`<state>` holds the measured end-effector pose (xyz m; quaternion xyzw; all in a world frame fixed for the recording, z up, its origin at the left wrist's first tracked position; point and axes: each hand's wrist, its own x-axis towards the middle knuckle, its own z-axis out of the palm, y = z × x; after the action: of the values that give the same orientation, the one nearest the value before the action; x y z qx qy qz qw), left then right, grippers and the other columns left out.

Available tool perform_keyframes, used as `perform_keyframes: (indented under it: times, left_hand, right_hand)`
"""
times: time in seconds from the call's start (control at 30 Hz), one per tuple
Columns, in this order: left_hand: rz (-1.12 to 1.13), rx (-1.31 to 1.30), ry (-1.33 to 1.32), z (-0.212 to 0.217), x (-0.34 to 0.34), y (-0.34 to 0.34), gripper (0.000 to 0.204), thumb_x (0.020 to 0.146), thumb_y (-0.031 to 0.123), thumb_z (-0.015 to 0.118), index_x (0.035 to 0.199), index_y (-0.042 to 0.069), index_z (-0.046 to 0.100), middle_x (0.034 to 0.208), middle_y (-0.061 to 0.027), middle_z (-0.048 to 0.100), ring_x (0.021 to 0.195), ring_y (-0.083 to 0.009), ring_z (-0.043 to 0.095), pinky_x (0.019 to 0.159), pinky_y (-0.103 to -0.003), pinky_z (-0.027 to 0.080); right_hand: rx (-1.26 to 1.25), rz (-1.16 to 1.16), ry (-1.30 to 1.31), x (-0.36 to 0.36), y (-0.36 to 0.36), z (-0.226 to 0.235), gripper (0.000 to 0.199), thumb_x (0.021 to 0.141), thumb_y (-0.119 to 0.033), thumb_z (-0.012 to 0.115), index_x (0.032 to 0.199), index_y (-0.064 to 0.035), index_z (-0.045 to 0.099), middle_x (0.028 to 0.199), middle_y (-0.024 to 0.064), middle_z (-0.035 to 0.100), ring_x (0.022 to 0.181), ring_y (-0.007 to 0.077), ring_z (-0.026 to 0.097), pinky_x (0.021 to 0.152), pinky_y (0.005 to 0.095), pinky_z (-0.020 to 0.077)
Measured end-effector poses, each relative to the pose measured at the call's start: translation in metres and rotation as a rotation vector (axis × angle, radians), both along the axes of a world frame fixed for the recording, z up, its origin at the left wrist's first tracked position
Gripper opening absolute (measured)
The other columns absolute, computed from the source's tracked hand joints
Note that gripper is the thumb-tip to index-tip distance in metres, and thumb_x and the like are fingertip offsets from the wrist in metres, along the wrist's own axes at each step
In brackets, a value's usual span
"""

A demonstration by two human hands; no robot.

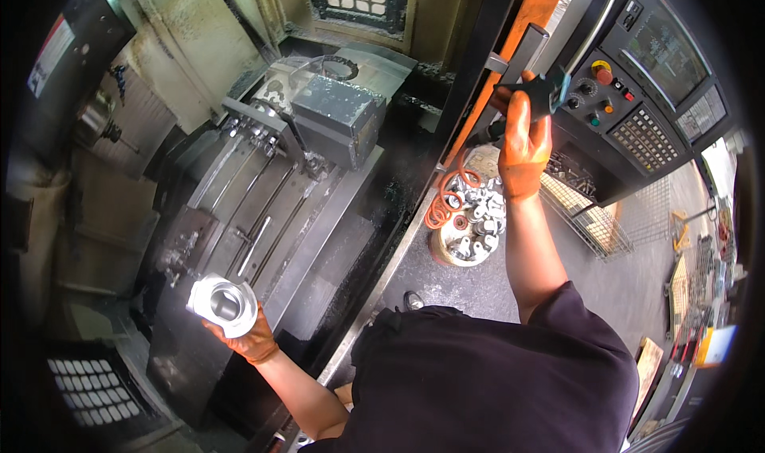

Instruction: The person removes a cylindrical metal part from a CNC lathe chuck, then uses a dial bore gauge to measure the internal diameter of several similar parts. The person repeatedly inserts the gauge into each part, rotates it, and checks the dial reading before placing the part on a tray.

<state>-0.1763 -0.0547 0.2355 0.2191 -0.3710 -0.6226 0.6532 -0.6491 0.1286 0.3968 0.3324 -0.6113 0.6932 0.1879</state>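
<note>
My left hand (253, 343), in an orange glove, is closed around a silver machined metal part (227, 303) with a flanged, round bore facing up. The part is held over the near end of the machine's bed, beside a dark fixture block (191, 234). Raised on the right, my right hand (526, 154), also in an orange glove, has its fingers wrapped round a black handheld tool (532, 94) with a teal edge. This tool is beside the orange door edge and the control panel; its exact kind I cannot make out.
Inside the machine, a grey boxy rotary unit (339, 114) sits on the bed (291, 238), and a spindle (96, 118) is at the left. A round container (470, 254) of metal parts stands beyond the door sill, with an orange coiled hose (442, 210). The control panel (637, 86) is at the right.
</note>
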Motion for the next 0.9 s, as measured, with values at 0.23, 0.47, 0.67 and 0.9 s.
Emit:
perform_keyframes:
  times: [0.23, 0.47, 0.67, 0.9]
  left_hand:
    - [-0.166, 0.198, 0.377, 0.006, 0.006, -0.028, 0.071, 0.090, 0.050, 0.077, 0.147, 0.012, 0.058, 0.144, -0.0074, 0.065, 0.132, -0.0277, 0.061, 0.117, -0.050, 0.044]
    - [-0.208, 0.230, 0.405, -0.030, 0.001, -0.057, 0.067, 0.099, 0.051, 0.065, 0.149, 0.009, 0.051, 0.144, -0.0136, 0.063, 0.130, -0.0310, 0.063, 0.110, -0.048, 0.054]
    - [-0.343, 0.150, 0.368, 0.011, -0.020, -0.066, 0.088, 0.090, 0.061, 0.074, 0.151, 0.003, 0.047, 0.141, -0.0168, 0.062, 0.123, -0.0301, 0.066, 0.103, -0.047, 0.057]
    - [-0.216, 0.063, 0.005, 0.006, -0.049, -0.092, 0.089, 0.090, 0.055, 0.078, 0.153, 0.000, 0.046, 0.147, -0.0138, 0.058, 0.135, -0.0285, 0.057, 0.116, -0.046, 0.046]
  right_hand:
    - [0.501, -0.403, 0.398, -0.095, -0.005, 0.025, 0.040, 0.109, -0.019, 0.058, 0.143, 0.0010, 0.058, 0.120, 0.0119, 0.070, 0.109, 0.0186, 0.068, 0.095, 0.0306, 0.0527]
    - [1.129, -0.338, 0.230, -0.214, 0.055, 0.019, 0.045, 0.110, -0.020, 0.054, 0.150, -0.0004, 0.053, 0.138, 0.0099, 0.064, 0.121, 0.0160, 0.063, 0.102, 0.0300, 0.0494]
    - [0.759, -0.044, 0.216, -0.141, 0.034, -0.027, 0.047, 0.109, -0.019, 0.055, 0.152, 0.0000, 0.053, 0.147, 0.0100, 0.063, 0.124, 0.0135, 0.062, 0.102, 0.0281, 0.0502]
    - [0.482, 0.446, -0.130, 0.028, -0.143, -0.105, 0.030, 0.110, -0.020, 0.060, 0.129, 0.0002, 0.072, 0.112, 0.0056, 0.072, 0.099, 0.0114, 0.063, 0.088, 0.0267, 0.0510]
